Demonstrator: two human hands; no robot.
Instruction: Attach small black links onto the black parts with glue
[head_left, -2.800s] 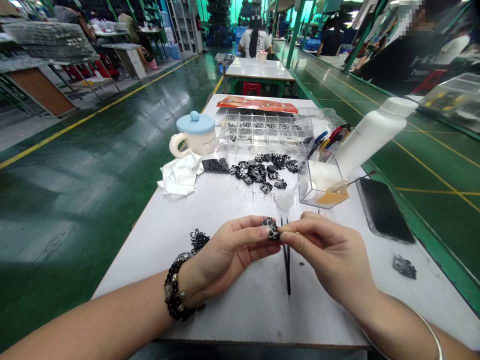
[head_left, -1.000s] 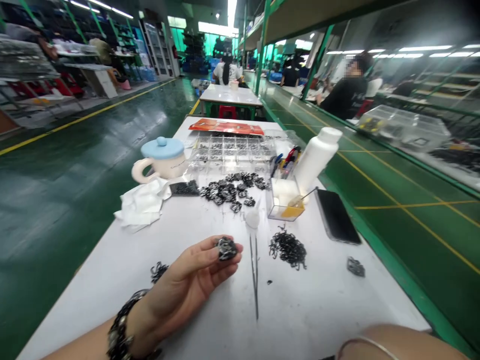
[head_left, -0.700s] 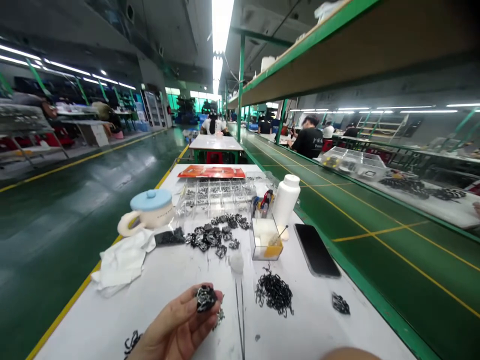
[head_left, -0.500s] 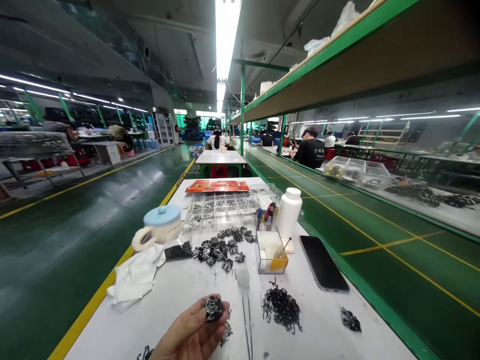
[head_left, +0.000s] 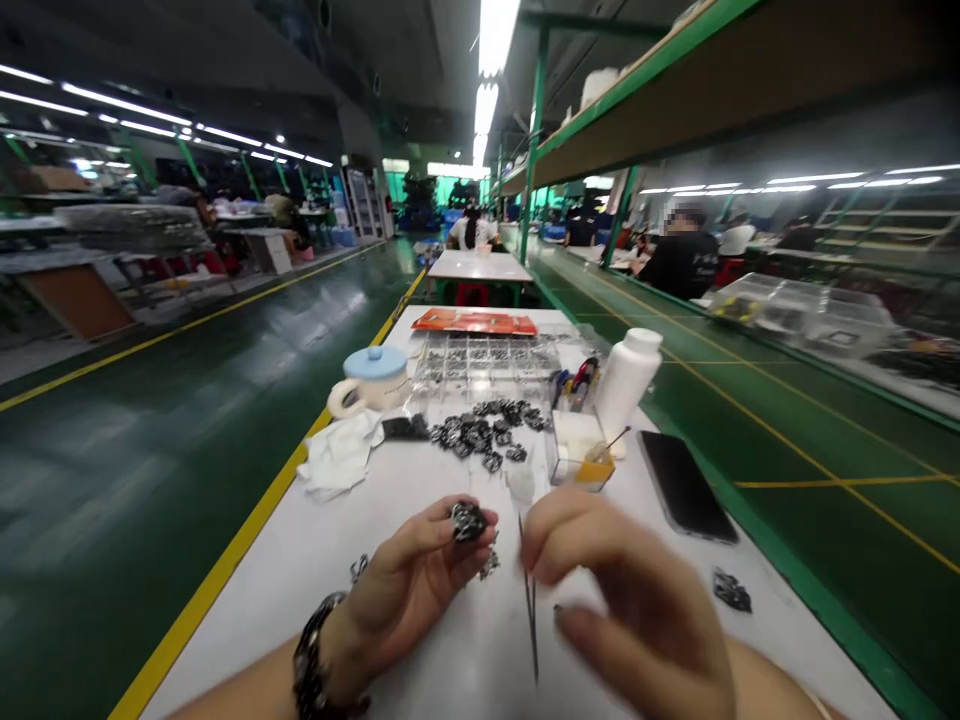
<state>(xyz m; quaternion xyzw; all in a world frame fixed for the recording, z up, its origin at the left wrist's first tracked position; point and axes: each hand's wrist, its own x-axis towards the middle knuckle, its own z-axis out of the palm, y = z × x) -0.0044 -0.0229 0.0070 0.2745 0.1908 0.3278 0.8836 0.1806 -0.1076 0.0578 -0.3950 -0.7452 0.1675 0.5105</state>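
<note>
Head view, left hand [head_left: 409,590] closed, pinching black metal cluster [head_left: 468,521] at fingertips, loose piece [head_left: 490,565] just below hand, right hand [head_left: 630,600] open, motion-blurred, just right of tweezers [head_left: 530,625], black parts pile [head_left: 480,435] ahead of both hands

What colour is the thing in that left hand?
Black with silver glints: the clump of small parts in the left hand, in the head view.
</note>
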